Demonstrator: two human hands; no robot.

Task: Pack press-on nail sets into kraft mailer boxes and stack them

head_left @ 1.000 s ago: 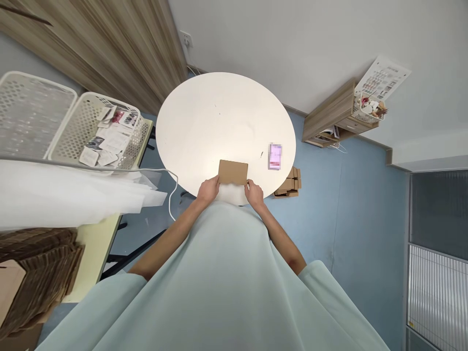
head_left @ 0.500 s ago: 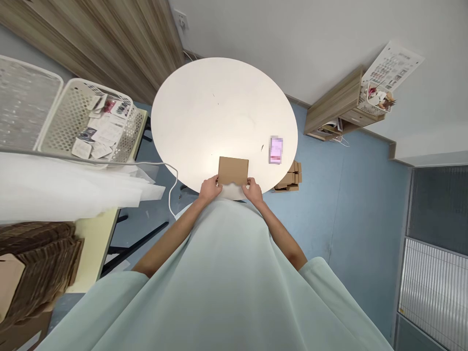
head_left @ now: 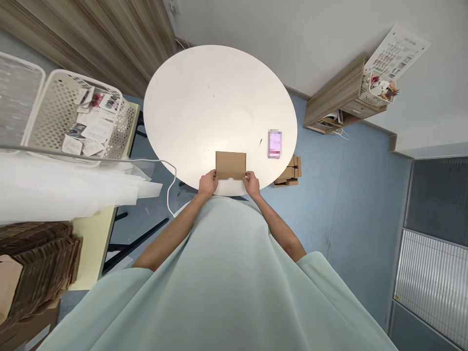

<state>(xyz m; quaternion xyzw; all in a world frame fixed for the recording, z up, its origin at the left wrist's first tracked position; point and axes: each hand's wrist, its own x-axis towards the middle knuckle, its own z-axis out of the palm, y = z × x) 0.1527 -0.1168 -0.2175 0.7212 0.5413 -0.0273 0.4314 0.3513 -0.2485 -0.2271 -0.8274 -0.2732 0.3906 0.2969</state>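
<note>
A small brown cardboard box [head_left: 230, 165] lies on the white round table [head_left: 219, 102], close to its near edge. At the box's near left corner, my left hand [head_left: 208, 184] pinches the side with closed fingers. My right hand [head_left: 252, 185] grips the near right corner in the same way. The lid looks flat, with a small notch at the middle of the near edge. What the box holds, if anything, is hidden.
A pink-screened phone [head_left: 274, 144] lies on the table's right side. Folded cardboard boxes [head_left: 290, 173] sit below the right edge. To the left are a white basket [head_left: 47, 117] of cards, white sheets [head_left: 73, 187], a cable [head_left: 168, 190] and stacked cardboard [head_left: 47, 263].
The box's near edge has gone from bowed, with a wide gap, to straight with a small notch. Both hands stay at its corners. The whole view has shifted slightly.
</note>
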